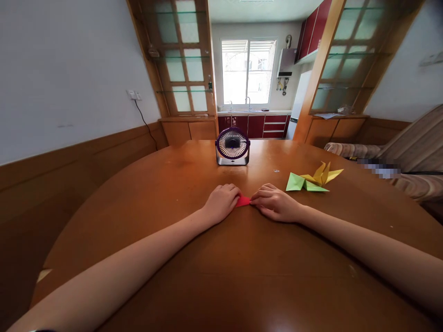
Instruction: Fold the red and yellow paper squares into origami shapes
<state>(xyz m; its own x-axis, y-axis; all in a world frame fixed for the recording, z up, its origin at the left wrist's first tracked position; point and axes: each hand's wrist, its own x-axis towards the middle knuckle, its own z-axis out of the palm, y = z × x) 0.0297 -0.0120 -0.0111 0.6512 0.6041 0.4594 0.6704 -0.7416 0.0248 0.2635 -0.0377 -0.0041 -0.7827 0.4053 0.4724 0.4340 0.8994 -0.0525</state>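
Observation:
A small folded piece of red paper (242, 201) lies flat on the round wooden table (173, 216), mostly covered by my hands. My left hand (221, 202) presses on its left end with curled fingers. My right hand (275, 202) pinches and presses its right end with the fingertips. Only a small red strip shows between the two hands.
A folded yellow paper crane (322, 174) and a folded green paper figure (302, 183) sit to the right of my right hand. A small purple desk fan (232, 146) stands at the far side of the table. A striped sofa (408, 157) is at the right.

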